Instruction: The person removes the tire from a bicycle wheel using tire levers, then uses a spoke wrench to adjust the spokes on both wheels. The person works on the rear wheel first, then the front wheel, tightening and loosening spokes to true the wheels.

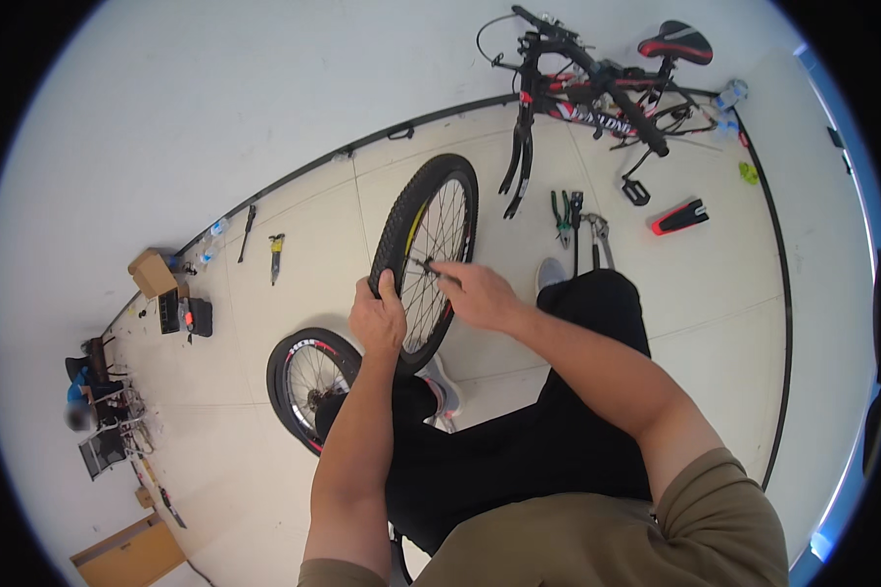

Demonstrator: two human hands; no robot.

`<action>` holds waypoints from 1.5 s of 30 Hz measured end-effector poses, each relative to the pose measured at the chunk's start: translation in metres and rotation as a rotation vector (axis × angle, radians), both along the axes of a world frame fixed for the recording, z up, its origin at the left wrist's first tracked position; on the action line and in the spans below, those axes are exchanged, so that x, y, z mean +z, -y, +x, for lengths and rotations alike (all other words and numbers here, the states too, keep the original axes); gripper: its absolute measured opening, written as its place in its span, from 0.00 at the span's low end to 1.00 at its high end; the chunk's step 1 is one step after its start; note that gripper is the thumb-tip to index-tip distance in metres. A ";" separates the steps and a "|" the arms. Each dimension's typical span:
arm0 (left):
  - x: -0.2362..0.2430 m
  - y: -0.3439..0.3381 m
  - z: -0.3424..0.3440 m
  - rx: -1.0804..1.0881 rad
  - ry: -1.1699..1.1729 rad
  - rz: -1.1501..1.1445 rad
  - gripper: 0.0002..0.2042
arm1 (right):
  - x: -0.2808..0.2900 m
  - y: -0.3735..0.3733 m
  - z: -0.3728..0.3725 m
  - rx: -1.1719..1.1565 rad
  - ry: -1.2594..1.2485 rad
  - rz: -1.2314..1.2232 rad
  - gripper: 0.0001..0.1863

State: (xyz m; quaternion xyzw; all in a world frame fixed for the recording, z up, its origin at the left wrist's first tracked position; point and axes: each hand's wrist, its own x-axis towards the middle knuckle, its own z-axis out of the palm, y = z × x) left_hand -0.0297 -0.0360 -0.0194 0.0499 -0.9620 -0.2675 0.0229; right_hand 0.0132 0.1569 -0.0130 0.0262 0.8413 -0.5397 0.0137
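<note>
An upright bicycle wheel [394, 227] with a black knobby tyre stands in front of me. My left hand [378, 319] is closed round the near left side of its tyre, thumb on the sidewall. Beside the spokes, the fingers of my right hand [484, 298] are closed on a small, dark, thin rod-like piece [423, 264], whose exact kind I cannot make out. It points across the wheel near the hub. A second wheel [282, 384], with white and red markings on its rim, lies on the floor by my left leg, which partly covers it.
A black and red bicycle frame [587, 108] leans by the far wall, without wheels. Green-handled pliers [562, 217], other hand tools [599, 235] and a black-red mudguard [679, 217] lie on the right. Further left are a yellow tool [276, 258], cardboard box [153, 273] and seated person [80, 391].
</note>
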 end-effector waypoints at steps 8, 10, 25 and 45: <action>0.007 -0.007 -0.007 0.030 0.054 -0.033 0.29 | 0.026 -0.009 -0.018 0.161 0.054 0.137 0.15; 0.008 -0.014 -0.008 0.028 0.062 -0.045 0.30 | 0.012 -0.007 -0.019 0.101 0.007 0.055 0.15; 0.014 -0.028 -0.001 0.015 0.006 -0.046 0.29 | 0.054 -0.028 -0.023 0.196 -0.025 0.520 0.18; 0.007 -0.025 -0.007 -0.011 0.036 -0.038 0.30 | 0.059 -0.030 -0.045 0.378 0.004 0.625 0.14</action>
